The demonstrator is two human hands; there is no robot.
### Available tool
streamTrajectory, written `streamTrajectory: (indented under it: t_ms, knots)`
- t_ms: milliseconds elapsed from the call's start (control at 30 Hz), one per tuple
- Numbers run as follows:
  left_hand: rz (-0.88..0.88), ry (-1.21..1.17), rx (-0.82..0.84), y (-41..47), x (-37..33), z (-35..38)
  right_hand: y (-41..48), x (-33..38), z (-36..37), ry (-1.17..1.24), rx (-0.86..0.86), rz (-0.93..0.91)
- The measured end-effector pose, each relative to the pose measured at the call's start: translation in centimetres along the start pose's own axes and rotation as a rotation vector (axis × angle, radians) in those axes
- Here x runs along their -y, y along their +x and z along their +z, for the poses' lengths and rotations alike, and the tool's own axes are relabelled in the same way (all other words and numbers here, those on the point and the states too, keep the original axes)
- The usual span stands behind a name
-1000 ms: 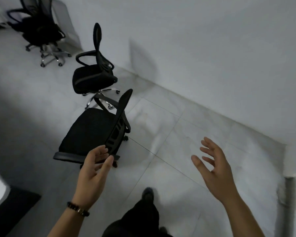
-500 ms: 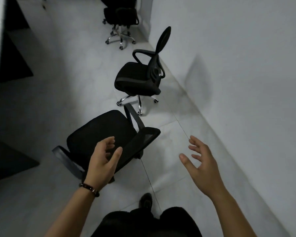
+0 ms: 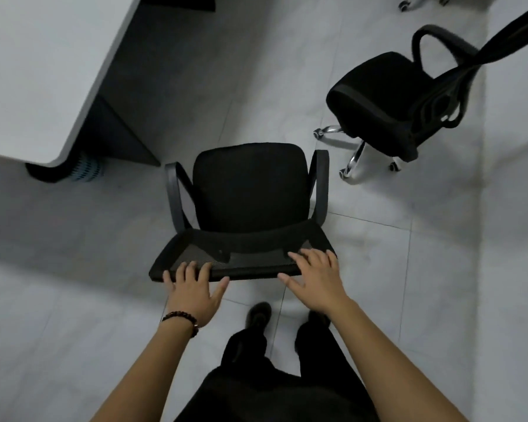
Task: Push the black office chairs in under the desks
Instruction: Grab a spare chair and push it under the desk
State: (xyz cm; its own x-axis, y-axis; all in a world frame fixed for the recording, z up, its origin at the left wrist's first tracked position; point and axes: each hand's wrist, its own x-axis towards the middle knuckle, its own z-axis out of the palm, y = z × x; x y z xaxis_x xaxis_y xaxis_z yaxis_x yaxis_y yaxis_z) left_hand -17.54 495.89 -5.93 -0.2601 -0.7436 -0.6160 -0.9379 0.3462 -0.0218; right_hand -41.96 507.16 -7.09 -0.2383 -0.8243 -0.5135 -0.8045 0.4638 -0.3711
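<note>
A black office chair (image 3: 247, 190) stands right in front of me, its seat facing away and its mesh backrest top nearest me. My left hand (image 3: 194, 286) rests on the left end of the backrest's top edge, fingers over it and thumb spread. My right hand (image 3: 316, 277) lies on the right end in the same way. A white desk (image 3: 43, 71) with a dark side panel sits at the upper left. A second black office chair (image 3: 387, 99) on a chrome wheeled base stands at the upper right.
A dark ribbed bin or unit (image 3: 86, 172) sits under the desk corner. A grey wall (image 3: 515, 208) runs down the right side. Wheels of a third chair (image 3: 409, 3) show at the top edge. My legs and shoes (image 3: 258, 315) are just behind the chair.
My view has turned left so the near chair is now straight ahead. My right hand came onto the backrest's right end, and my left hand shifted to its left end.
</note>
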Motion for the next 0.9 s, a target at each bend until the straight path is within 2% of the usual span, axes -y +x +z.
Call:
streamTrajectory:
  t_ms: [233, 333, 700, 900]
  knots:
    - [-0.044, -0.035, 0.006, 0.4, -2.2, -0.2, 1.5, -3.5, -1.5, -0.131, -0.023, -0.086]
    - [-0.063, -0.091, 0.009, 1.2, -3.3, -0.5, 2.6, -4.5, -2.9, -0.149, -0.026, -0.068]
    - [-0.137, -0.231, -0.001, 8.2, -11.1, -4.3, 14.6, -8.4, -12.7, -0.316, -0.006, -0.137]
    - [-0.166, -0.226, -0.085, 14.6, -6.8, -8.7, 22.6, -3.6, -15.1, -0.29, 0.0, -0.217]
